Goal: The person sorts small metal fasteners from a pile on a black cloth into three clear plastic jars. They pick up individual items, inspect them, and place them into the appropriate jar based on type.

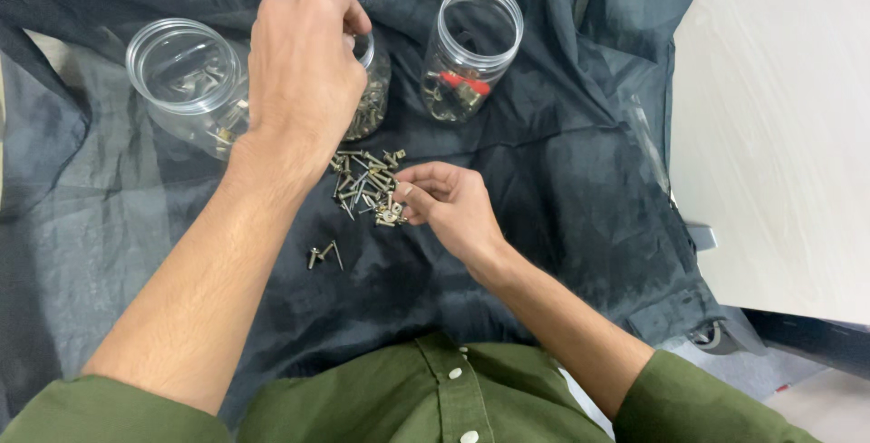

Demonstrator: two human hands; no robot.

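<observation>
Hovering over the middle jar point(373, 90), left hand point(304, 72) has its fingers bunched at the rim; I cannot tell whether it holds anything. Right hand point(449, 203) pinches a small screw at the edge of the screw pile point(367, 187) on the dark cloth point(544, 189). Risk as I judge it: loose cloth shifts, pile scatters, or a sleeve tips the left jar point(186, 85) or right jar point(471, 49).

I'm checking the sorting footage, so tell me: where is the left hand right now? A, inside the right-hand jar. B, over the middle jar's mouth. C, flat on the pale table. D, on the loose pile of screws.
B: the left hand is raised above the mouth of the middle jar, fingers bunched, while the right hand picks at the pile of screws on the dark cloth.
</observation>
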